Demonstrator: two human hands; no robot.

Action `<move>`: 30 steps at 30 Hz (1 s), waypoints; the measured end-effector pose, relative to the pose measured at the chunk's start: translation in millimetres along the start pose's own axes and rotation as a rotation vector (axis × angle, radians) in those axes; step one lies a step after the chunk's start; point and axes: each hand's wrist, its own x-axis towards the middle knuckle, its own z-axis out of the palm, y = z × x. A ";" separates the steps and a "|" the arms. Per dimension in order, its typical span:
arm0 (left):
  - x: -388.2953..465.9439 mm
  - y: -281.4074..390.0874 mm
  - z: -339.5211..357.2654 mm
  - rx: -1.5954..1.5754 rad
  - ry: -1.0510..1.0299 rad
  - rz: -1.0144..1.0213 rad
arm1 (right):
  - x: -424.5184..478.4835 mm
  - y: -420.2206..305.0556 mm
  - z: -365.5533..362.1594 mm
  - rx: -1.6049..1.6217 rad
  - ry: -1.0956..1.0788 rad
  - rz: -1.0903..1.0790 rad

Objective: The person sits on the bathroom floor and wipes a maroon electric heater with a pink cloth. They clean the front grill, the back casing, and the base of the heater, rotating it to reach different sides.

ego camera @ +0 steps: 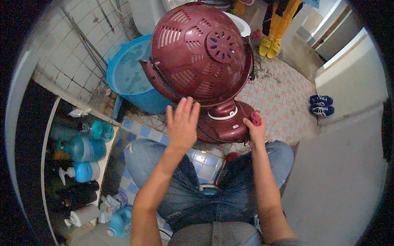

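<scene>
A maroon dish-shaped electric heater (184, 58) stands before me on its round base (221, 130), with the slotted back of the dish towards me. My left hand (183, 126) is spread just below the dish, by the lower end of its curved bracket (157, 83). Whether those fingertips touch the plastic I cannot tell. In my right hand (258, 129) is a bunched pinkish-red scrubber or cloth (255, 118), pinched at the right edge of the base. A dark cord lies across the base's near left side.
A blue tub (135, 98) of cloudy water stands behind the heater at left. Several bottles (87, 149) line a low shelf on my left. Dark blue shoes (321, 106) rest against the right wall. Yellow shoes (269, 47) show below yellow trousers at the back.
</scene>
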 end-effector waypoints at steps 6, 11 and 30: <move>19.3 -32.2 -3.5 0.174 0.053 0.230 | 29.1 0.0 -5.6 -0.068 -0.099 -0.029; 44.1 -45.7 -5.4 0.080 0.126 0.435 | 45.3 -14.1 -11.3 -0.053 -0.152 -0.039; 43.4 -15.0 -17.1 0.245 0.239 0.507 | 54.6 -6.2 -11.5 0.136 -0.150 0.112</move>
